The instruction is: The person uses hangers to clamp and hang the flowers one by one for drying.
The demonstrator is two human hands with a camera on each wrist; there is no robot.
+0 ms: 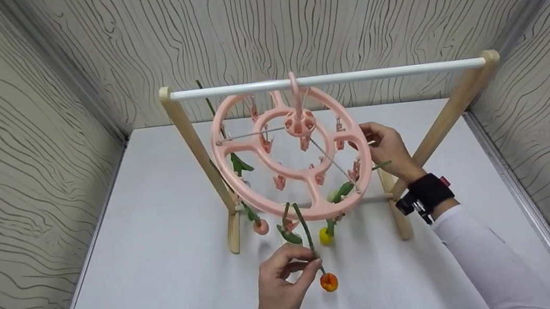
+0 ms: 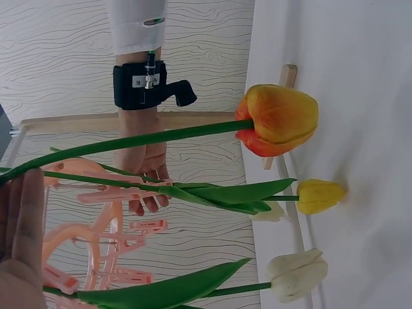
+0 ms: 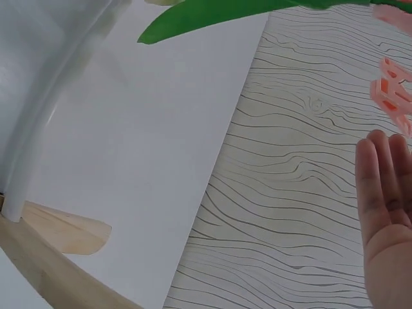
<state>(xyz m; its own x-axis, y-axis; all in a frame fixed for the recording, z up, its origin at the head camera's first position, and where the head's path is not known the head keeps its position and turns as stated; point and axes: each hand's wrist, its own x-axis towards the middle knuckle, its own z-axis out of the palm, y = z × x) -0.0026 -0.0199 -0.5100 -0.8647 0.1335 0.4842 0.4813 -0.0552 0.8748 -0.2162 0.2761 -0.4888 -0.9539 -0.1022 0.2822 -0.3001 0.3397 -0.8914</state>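
Observation:
My left hand (image 1: 285,282) pinches the green stem of an orange-yellow tulip (image 1: 329,282) between thumb and fingers, bloom downward, just below the near rim of a pink round clip hanger (image 1: 313,189). At the hanger's right rim is my right hand (image 1: 387,148); in the right wrist view its fingers (image 3: 389,187) extend close to a pink clip (image 3: 391,93). Part of that hand lies behind the rim in the head view. A yellow tulip (image 2: 320,196), a white tulip (image 2: 296,275) and a pink tulip (image 1: 261,226) hang head-down from the hanger.
The hanger hooks over a white rod (image 1: 375,74) between wooden legs (image 1: 451,112). More pink clips (image 1: 280,181) dangle inside the ring. The frame stands on a white table (image 1: 161,252), with wood-grain patterned walls (image 1: 342,15) behind and at both sides.

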